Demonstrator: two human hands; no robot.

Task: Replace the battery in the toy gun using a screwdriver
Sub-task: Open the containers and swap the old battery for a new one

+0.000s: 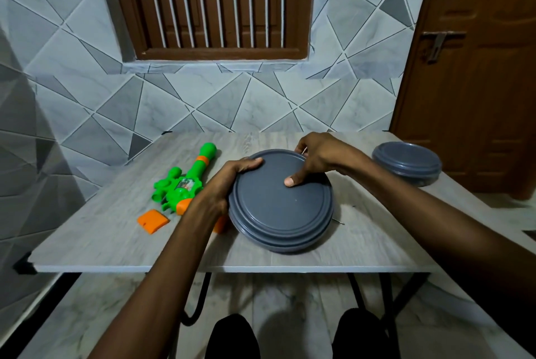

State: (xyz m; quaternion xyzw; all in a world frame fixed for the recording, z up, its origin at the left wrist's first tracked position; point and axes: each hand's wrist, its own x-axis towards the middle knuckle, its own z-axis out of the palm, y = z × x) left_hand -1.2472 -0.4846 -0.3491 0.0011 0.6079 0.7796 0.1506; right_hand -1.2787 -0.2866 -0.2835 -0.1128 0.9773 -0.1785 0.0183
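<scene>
Head view: your left hand [224, 184] and right hand [319, 155] grip the grey lidded container [281, 213], fingers curled over its rim.
Toy gun [185, 182]: on table [116, 242], left of container, untouched.
Orange piece [152, 221]: loose beside gun, probably the battery cover; swap and refit remain.

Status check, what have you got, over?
Left grip and right grip holding round grey lidded container. Green-and-orange plastic toy gun lies unheld, loose orange piece beside it. No screwdriver visible.
</scene>
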